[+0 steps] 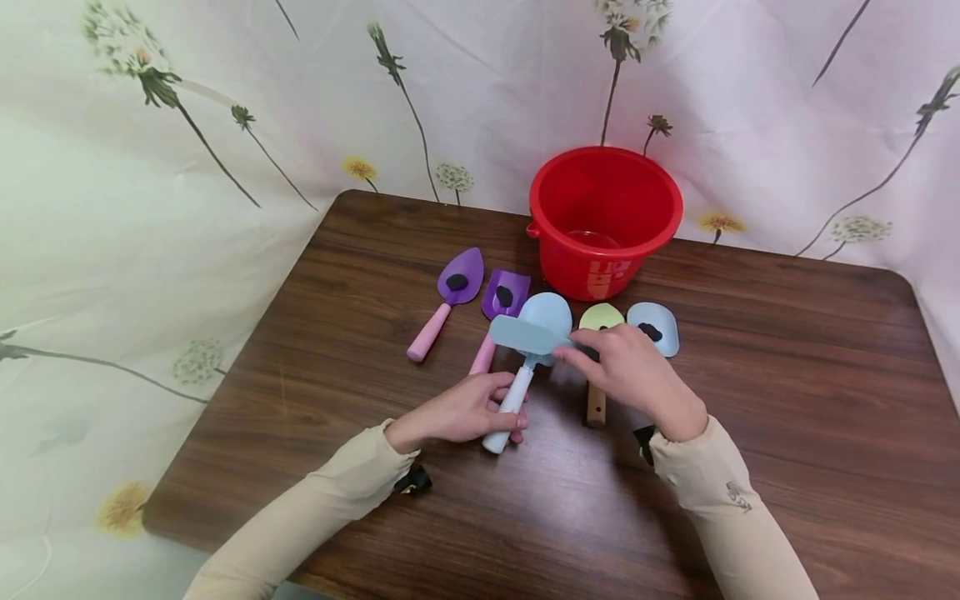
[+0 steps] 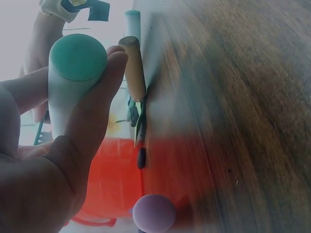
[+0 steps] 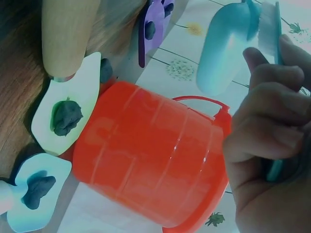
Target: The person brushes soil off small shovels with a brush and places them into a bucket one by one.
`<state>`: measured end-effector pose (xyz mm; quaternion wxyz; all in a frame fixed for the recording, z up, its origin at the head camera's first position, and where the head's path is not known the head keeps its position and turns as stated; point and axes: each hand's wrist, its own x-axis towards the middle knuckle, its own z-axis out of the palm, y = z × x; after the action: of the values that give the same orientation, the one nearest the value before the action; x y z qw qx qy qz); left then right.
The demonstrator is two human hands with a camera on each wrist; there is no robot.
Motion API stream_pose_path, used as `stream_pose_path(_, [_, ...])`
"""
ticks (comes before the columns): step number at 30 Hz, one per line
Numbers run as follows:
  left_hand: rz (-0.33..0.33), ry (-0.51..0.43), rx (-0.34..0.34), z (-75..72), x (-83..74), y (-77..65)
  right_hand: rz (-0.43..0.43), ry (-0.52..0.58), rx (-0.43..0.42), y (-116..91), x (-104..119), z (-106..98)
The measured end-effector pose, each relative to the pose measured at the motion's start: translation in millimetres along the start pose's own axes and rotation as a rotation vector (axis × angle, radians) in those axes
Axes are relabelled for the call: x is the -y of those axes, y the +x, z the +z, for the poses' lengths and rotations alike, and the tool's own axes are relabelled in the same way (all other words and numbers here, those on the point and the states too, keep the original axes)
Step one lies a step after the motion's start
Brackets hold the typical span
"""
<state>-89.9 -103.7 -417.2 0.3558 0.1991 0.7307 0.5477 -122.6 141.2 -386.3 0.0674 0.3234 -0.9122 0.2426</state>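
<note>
My left hand (image 1: 468, 410) grips the white handle of a light blue hand shovel (image 1: 546, 312), raised over the table with its blade pointing toward the bucket. In the left wrist view the handle's green end cap (image 2: 77, 57) shows beyond my thumb. Between the fingers of my right hand (image 1: 633, 367) is a light blue brush (image 1: 522, 335), lying across the shovel blade in the head view. Pale bristles (image 3: 267, 29) face the back of the shovel (image 3: 226, 48) in the right wrist view. My fingers hide most of the brush's handle.
A red bucket (image 1: 551, 250) stands at the table's back edge. Before it lie a purple trowel (image 1: 468, 265), a purple scoop (image 1: 517, 283), a green trowel (image 3: 46, 114) with a wooden handle and a pale blue shovel (image 1: 666, 321), each bearing a dark lump. A patterned cloth (image 1: 300, 75) hangs behind.
</note>
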Motion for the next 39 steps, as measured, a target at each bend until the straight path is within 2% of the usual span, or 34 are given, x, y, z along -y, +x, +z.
stream_pose_path(3, [0.002, -0.011, 0.005, 0.0, -0.5, -0.9, 0.034, 0.021, -0.012, 1, -2, -2])
stream_pose_path(9, [0.009, -0.013, 0.014, 0.9, 0.1, -3.1, 0.158, 0.068, -0.010, 3, -11, -5])
stream_pose_path(14, [0.000, 0.005, -0.001, 1.2, 0.2, -5.0, 0.224, 0.067, -0.015, 3, -19, -6])
stream_pose_path(23, [0.040, 0.089, 0.004, -0.7, 1.6, -6.0, 0.313, 0.075, -0.180, -8, -31, -3])
stream_pose_path(25, [0.048, 0.070, -0.004, -1.5, 2.3, -5.0, 0.327, 0.099, -0.199, -11, -31, -2])
stream_pose_path(28, [0.034, -0.049, -0.003, -2.2, 1.8, -3.3, 0.296, 0.149, -0.197, -13, -30, 1])
stream_pose_path(33, [-0.028, -0.271, 0.021, -2.9, -3.0, -2.4, 0.123, 0.212, -0.094, -17, -25, 5])
stream_pose_path(36, [-0.028, -0.318, 0.042, -4.3, -5.6, -3.2, 0.054, 0.232, -0.032, -19, -22, 6])
stream_pose_path(39, [-0.013, -0.341, 0.068, -5.6, -6.8, -3.9, 0.028, 0.236, -0.010, -19, -23, 7])
